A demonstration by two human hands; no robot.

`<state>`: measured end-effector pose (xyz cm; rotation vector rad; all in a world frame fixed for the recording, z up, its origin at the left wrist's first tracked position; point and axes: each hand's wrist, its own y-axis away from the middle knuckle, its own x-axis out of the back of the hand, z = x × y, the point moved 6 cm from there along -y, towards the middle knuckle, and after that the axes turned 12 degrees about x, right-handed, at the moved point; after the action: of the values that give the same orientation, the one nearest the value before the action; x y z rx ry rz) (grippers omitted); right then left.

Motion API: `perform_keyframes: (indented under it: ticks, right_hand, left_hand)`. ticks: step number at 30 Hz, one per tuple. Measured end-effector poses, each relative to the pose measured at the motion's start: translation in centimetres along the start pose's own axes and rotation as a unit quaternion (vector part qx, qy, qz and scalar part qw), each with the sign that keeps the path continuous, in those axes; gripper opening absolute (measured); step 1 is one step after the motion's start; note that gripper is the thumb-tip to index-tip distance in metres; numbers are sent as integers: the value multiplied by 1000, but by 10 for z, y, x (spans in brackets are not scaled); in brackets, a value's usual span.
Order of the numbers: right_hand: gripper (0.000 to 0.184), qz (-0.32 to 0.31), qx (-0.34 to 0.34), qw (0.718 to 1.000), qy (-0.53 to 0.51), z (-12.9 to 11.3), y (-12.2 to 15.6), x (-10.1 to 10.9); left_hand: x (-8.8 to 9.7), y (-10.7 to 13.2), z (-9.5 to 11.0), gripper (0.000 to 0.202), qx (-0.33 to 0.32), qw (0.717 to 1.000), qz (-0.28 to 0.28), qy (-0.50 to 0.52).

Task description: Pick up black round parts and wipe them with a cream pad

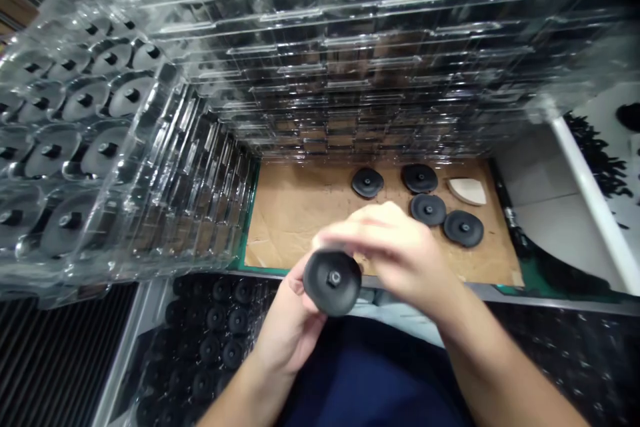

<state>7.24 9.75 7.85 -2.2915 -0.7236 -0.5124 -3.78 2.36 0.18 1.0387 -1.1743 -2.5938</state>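
My left hand (287, 320) grips a round black disc (332, 282) with a small metal hub in its middle, held up over my lap. My right hand (395, 250) is blurred and hovers just above and behind the disc, fingers curled toward its top edge. Several loose black discs (428, 209) lie on the brown cardboard sheet (295, 207) beyond the hands, with a white wedge-shaped piece (467, 191) beside them.
Tall stacks of clear plastic trays (350, 67) wall the back, and more trays (90, 140) holding black discs stand at the left. A bin of black discs (210, 340) sits low at the left. A white bar (590, 193) slants at the right.
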Motion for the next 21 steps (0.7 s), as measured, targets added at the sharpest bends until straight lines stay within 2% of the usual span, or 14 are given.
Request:
perform_keyframes:
  ticks: [2, 3, 5, 7, 9, 11, 13, 14, 15, 16, 18, 21]
  right_hand:
    - [25, 18, -131, 991, 32, 38, 23, -6]
    - [24, 16, -165, 985, 39, 51, 37, -13]
    - [24, 4, -187, 982, 38, 64, 63, -32]
    - [22, -7, -188, 982, 28, 65, 83, -47]
    - [20, -2, -200, 979, 22, 60, 90, -49]
    - [21, 27, -223, 974, 27, 52, 81, -37]
    - [24, 86, -234, 968, 40, 36, 59, -17]
    - [25, 113, -223, 967, 44, 26, 46, -9]
    - [25, 146, -193, 969, 43, 13, 33, -1]
    - [25, 152, -145, 977, 43, -1, 20, 1]
    - [25, 107, -65, 992, 28, -23, 3, -3]
    - [21, -32, -46, 998, -38, -30, -3, -21]
  left_hand:
    - [2, -1, 3, 51, -15, 999, 2, 37]
    - [3, -1, 4, 51, -20, 998, 1, 57]
    - [6, -3, 5, 52, -22, 996, -5, 87]
    - [8, -5, 5, 49, -17, 995, -11, 97]
    - [8, -6, 4, 49, -13, 995, -12, 101]
    - [6, -7, 3, 50, -8, 995, -5, 100]
    - [2, -7, 2, 49, -3, 995, -5, 102]
    - [0, -7, 1, 47, -1, 995, -9, 100]
    - [-2, -7, 0, 45, 1, 996, -13, 94]
    - [-3, -6, 0, 42, 2, 996, -16, 85]
    - [-1, -5, -2, 41, 5, 998, -12, 65]
    - [6, -5, -4, 48, 18, 999, 4, 48]
